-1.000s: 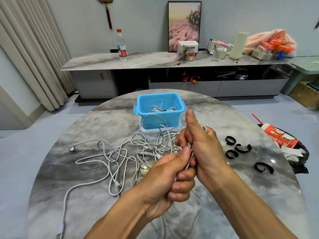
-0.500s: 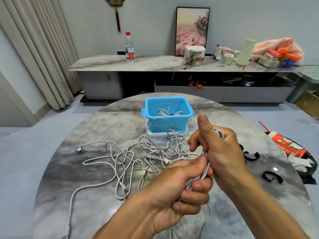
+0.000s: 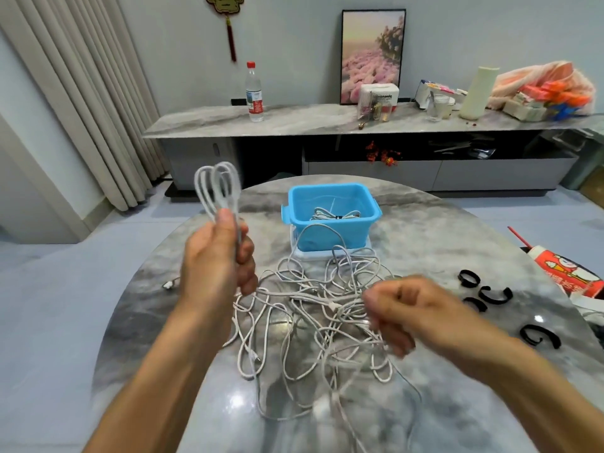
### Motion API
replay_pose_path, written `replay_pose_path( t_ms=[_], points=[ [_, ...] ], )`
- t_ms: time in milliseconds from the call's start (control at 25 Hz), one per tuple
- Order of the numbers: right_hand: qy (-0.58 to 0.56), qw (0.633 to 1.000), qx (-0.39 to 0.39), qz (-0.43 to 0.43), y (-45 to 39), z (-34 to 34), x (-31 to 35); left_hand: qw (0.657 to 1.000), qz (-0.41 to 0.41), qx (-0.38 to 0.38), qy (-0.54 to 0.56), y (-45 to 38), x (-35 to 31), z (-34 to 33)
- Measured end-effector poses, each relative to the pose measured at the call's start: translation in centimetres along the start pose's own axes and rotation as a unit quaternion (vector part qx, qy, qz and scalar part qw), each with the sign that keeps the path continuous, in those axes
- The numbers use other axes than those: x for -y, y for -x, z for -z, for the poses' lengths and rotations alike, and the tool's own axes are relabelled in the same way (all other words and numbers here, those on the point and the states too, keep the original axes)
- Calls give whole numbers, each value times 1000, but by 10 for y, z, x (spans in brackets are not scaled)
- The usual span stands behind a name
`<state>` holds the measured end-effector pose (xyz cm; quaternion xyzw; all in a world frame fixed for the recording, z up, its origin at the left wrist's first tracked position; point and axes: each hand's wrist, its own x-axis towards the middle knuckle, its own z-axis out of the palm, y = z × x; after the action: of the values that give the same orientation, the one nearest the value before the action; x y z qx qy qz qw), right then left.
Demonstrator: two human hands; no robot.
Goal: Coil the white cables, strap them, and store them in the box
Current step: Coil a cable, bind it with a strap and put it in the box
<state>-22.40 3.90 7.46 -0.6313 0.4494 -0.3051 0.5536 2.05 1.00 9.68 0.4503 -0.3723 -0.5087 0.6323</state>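
My left hand (image 3: 217, 259) is raised over the table's left side and grips a coiled white cable (image 3: 217, 188), whose loops stand up above my thumb. My right hand (image 3: 397, 310), blurred, hovers over the tangle of white cables (image 3: 313, 308) with its fingers curled; whether it holds a strand I cannot tell. The blue box (image 3: 330, 212) sits at the far middle of the round marble table (image 3: 425, 243) on a white lid, with one coiled cable inside. Several black straps (image 3: 493, 294) lie on the table to the right.
A red and white carton (image 3: 568, 273) lies at the table's right edge. Behind the table stands a long marble sideboard (image 3: 294, 120) with a water bottle, a framed picture and bags. Curtains hang at the left.
My hands have come apart. The left hand has lifted the coiled cable up and to the left; the right hand has let go of it and dropped toward the tangle.
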Motion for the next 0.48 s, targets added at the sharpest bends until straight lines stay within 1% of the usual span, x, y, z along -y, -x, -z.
replay_pose_path(
  t_ms=[40,80,120,160,200,240,280,320,360,400,440,480],
  points=[
    [-29,998,-43,23,-1,9,6,994,-44,1,-99,2,5,-6],
    [-63,995,-68,44,-1,13,11,974,-92,24,-207,7,11,-13],
    [-105,990,-74,54,0,14,15,936,-130,69,-321,11,19,-20],
    [-140,987,-65,53,0,13,18,884,-149,129,-424,16,27,-27],
    [-157,985,-55,40,1,15,21,832,-160,186,-497,22,33,-33],
    [-158,986,-44,20,3,20,22,801,-163,235,-526,25,37,-37],
    [-157,987,-35,-4,6,26,23,797,-155,277,-514,28,40,-41],
    [-159,987,-20,-24,8,34,23,816,-129,317,-465,30,40,-42],
    [-167,985,-1,-39,10,41,24,847,-84,348,-393,33,39,-43],
    [-178,983,15,-45,11,45,24,870,-32,367,-328,35,38,-44],
    [-185,982,18,-46,11,47,23,880,14,380,-286,38,37,-44],
    [-183,982,9,-47,10,46,22,880,44,389,-269,39,38,-44]
  ],
)
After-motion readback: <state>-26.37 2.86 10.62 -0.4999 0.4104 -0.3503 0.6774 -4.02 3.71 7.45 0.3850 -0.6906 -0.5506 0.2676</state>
